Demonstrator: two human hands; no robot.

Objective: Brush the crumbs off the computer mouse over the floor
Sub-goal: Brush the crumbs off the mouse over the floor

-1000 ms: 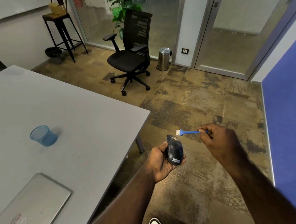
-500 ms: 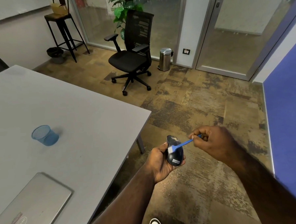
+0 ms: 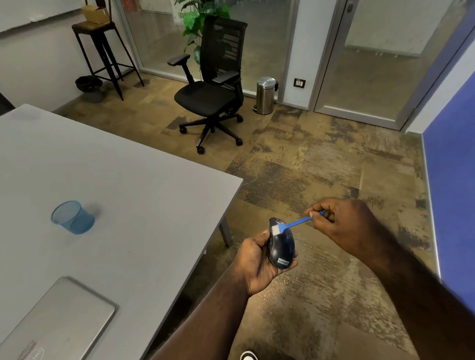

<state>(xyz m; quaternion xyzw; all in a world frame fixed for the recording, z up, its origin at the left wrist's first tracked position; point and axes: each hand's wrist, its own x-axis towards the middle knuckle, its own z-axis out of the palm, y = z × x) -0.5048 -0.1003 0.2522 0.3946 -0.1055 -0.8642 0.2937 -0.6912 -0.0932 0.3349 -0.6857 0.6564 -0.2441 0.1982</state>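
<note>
The mouse point(image 3: 280, 246) has a dark, glossy plastic shell that catches the light, with a small pale label near its lower end. Against it lies a brush point(image 3: 291, 225) with a thin blue plastic handle and a tuft of white bristles. Left of the mouse, the bench point(image 3: 115, 186) is grey, smooth and matt. On it stand a blue wire-mesh cup point(image 3: 72, 217) and a laptop point(image 3: 54, 332) with a brushed silvery metal lid. Below the mouse, the floor point(image 3: 319, 299) is rough, mottled brown carpet.

Left hand point(image 3: 258, 261) is cupped palm-up, its grip closed around the mouse point(image 3: 280, 245). Right hand point(image 3: 343, 226) pinches the brush point(image 3: 291, 226), both forearms extended forward.
</note>
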